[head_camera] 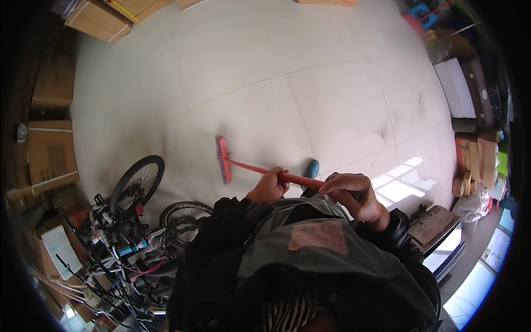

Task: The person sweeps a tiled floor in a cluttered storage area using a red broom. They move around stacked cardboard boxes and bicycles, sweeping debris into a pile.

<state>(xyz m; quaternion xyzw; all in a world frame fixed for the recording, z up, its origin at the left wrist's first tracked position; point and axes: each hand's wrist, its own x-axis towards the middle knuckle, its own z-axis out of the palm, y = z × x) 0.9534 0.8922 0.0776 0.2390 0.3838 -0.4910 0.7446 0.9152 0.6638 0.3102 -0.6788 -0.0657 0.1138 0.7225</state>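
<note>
A red push broom [257,168] slants across the space before my body, its long handle running from near my chest down to the left. My left hand [271,185] is closed round the lower part of the handle. Nearer the top end, my right hand [352,193] grips the same handle. The broom head [224,159], red with purplish bristles, lies against the pale tiled floor [257,112]. The toe of a blue shoe [312,169] shows just beyond the handle, between my hands.
Bicycles [137,240] with black tyres crowd the lower left. Cardboard boxes [52,153] line the left side, and another box [99,20] stands at the upper left. More cartons [477,162] are on the right, above a clear plastic bag [473,205]. Sunlight patches fall on the right floor.
</note>
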